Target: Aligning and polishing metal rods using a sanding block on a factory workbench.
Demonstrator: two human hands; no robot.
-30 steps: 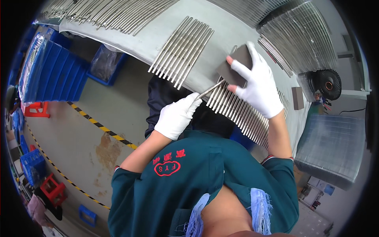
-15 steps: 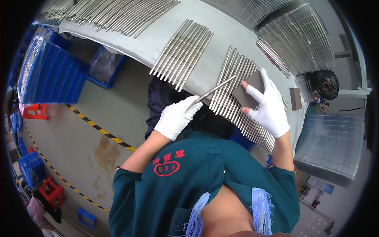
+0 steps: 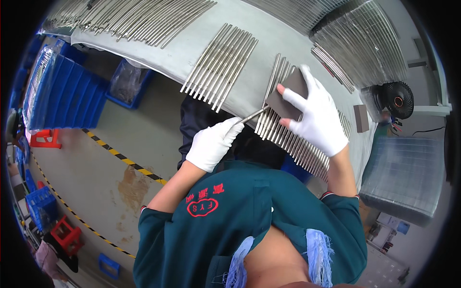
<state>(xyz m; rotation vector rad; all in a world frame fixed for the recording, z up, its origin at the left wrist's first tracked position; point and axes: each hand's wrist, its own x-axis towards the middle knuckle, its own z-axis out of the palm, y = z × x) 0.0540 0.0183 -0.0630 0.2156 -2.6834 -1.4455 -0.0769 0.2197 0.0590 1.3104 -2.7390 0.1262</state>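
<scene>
My left hand (image 3: pixel 212 144), in a white glove, is closed around the near end of a metal rod (image 3: pixel 253 114) that points up and right. In my right hand (image 3: pixel 321 116), whose white glove leaves some fingertips bare, is a flat grey-brown sanding block (image 3: pixel 290 94). The block covers the rod's far end and seems to rest against it; the exact contact is hidden. Beneath the block and right hand lies a row of metal rods (image 3: pixel 290 145), side by side along the table's near edge. A smaller group of rods (image 3: pixel 220 67) lies to their left.
Many more rods (image 3: pixel 149 21) cover the far left of the pale-covered table (image 3: pixel 180 53). At the right stand a spare block (image 3: pixel 360 118), a black fan (image 3: pixel 397 102) and plastic-wrapped stacks (image 3: pixel 362 45). Blue bins (image 3: pixel 67 91) stand on the floor at the left.
My right hand has moved left and slightly up with the sanding block, which now covers the rod's far end. My left hand has stayed nearly in place, still gripping the rod.
</scene>
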